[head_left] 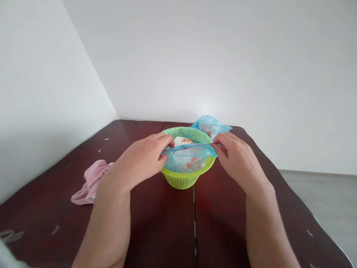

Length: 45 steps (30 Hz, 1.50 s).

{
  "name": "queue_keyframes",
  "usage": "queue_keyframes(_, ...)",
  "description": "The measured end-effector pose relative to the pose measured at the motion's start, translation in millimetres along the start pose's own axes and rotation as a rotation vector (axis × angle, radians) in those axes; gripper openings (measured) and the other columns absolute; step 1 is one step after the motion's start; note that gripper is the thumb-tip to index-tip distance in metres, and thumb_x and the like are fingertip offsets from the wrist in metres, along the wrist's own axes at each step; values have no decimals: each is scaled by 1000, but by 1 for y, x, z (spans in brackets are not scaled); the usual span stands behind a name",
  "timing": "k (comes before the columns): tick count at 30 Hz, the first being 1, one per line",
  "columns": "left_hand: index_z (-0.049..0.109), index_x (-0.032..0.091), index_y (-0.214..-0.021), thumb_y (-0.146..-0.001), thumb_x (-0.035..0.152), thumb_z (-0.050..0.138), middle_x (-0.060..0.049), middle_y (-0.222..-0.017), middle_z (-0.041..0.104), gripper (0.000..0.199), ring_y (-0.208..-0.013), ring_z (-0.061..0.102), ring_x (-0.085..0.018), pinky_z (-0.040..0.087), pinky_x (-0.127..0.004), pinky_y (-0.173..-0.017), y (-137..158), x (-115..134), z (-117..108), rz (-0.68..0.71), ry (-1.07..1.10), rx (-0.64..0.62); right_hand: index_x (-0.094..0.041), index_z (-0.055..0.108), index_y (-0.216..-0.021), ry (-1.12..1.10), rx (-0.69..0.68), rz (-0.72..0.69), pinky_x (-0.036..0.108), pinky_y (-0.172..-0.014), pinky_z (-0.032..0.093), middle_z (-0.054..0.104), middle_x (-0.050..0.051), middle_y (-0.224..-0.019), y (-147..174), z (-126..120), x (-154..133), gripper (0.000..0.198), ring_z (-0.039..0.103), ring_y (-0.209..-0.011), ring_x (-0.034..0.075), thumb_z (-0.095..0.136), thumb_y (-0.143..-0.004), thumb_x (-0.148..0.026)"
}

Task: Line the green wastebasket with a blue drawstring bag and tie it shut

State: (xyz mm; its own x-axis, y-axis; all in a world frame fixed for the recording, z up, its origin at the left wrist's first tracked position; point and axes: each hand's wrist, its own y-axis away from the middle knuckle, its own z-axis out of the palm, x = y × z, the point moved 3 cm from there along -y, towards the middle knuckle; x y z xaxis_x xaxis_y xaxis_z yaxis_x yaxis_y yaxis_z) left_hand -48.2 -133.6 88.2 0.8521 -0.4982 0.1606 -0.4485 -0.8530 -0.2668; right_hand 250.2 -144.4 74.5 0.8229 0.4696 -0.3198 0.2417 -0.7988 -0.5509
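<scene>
A light-blue see-through plastic bag (192,152) is stretched between my two hands across the top of a green plastic basket (182,181). My left hand (147,154) pinches the bag's edge at the basket's left rim. On the right side, my right hand (232,152) pinches the other end of the same edge between thumb and fingers. The edge is pulled taut. Reddish round shapes show through the bag, too blurred to name. Behind the taut edge, inside the basket, lies something white with orange print (183,141).
A second blue plastic bag (210,126) with reddish shapes in it lies behind the basket. Left of my left forearm is a crumpled pink cloth (92,182). Small white scraps dot the dark red table (164,223); white walls (209,67) stand behind and left.
</scene>
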Motion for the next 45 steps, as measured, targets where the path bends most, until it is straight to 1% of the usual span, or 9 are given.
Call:
queue_keyframes(6,76,31,-120,-102,24,56,-7,-127,87,28,-109,82,-37,57,-46,-92,11,-53,-13,-185,-60,119,-28,81,-107,109,94,185,37,-68,26,73,4,-77,-5,12,20,17,55,-66,24,67,-115,-32)
queue_keyframes(11,80,31,-119,-106,31,54,-7,-125,89,30,-111,83,-35,60,-45,-98,0,-88,-6,-249,52,125,-28,82,-106,13,128,243,34,-68,32,80,3,-79,-10,18,28,20,64,-67,24,65,-115,-34)
queue_keyframes(15,85,32,-130,-110,38,56,-5,-135,90,36,-123,84,-33,61,-42,-108,-10,-87,2,-147,290,0,-28,79,-112,-192,160,245,36,-74,50,90,6,-98,-13,25,28,18,79,-78,26,64,-116,-37)
queue_keyframes(20,87,31,-116,-118,58,55,-5,-126,90,42,-117,82,-34,61,-42,-102,-10,-81,0,-182,309,10,-27,79,-120,-365,208,195,41,-82,64,91,8,-109,-15,35,28,19,88,-91,30,67,-116,-41)
queue_keyframes(26,86,27,-108,-117,79,54,-7,-114,90,61,-110,84,-33,66,-41,-101,-2,-84,-6,-171,526,44,-28,83,-121,-497,375,147,47,-96,71,90,9,-122,-14,39,25,16,89,-106,29,71,-115,-36)
queue_keyframes(30,86,28,-127,-104,67,84,-9,-129,90,45,-113,87,-33,70,-41,-98,0,-81,-9,-84,560,-7,-28,82,-123,-548,485,115,48,-100,71,89,9,-124,-14,38,22,14,86,-109,29,71,-116,-34)
queue_keyframes(34,89,29,-127,-105,38,72,-9,-137,89,30,-128,84,-32,66,-47,-118,-6,-83,-7,-15,471,35,-27,81,-125,-531,445,123,46,-96,71,88,12,-127,-16,39,27,18,86,-110,29,69,-114,-33)
queue_keyframes(39,85,27,-110,-105,39,69,-10,-119,89,21,-108,85,-30,66,-42,-98,-19,-100,2,-95,359,169,-25,85,-119,-432,346,170,45,-89,69,91,10,-112,-19,44,39,26,87,-95,29,62,-107,-26)
queue_keyframes(45,71,26,-118,-112,44,63,-6,-107,85,20,-86,77,-24,57,-36,-84,-29,-111,6,-320,341,532,-26,79,-109,-320,427,159,43,-78,65,86,9,-103,-20,41,43,16,79,-84,27,69,-111,-37)
